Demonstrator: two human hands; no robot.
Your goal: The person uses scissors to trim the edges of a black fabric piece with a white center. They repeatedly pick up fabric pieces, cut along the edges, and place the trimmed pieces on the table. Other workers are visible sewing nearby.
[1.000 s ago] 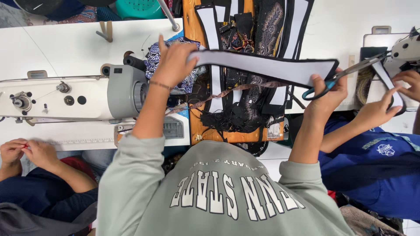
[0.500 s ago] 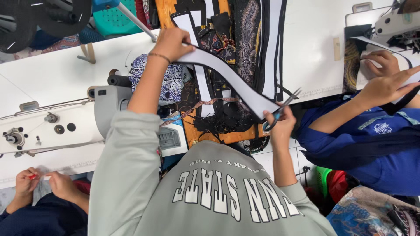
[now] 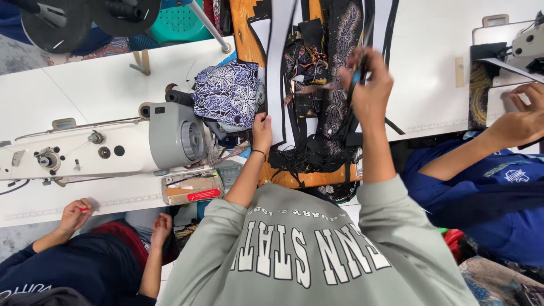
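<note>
My left hand pinches the near end of a long white strip with black edges. The strip runs straight away from me over a wooden board piled with black and patterned fabric pieces. My right hand is raised over that pile, closed around blue-handled scissors. My grey sleeves reach out from the lower middle of the view.
A white sewing machine stands to the left, with blue-white patterned cloth and a small red-labelled box beside it. A co-worker in blue works at another machine on the right. Another person's hands are at the lower left.
The strip was stretched slantwise between both hands; now it lies lengthwise on the pile. My left hand dropped to its near end, and my right hand rose over the pile with the scissors.
</note>
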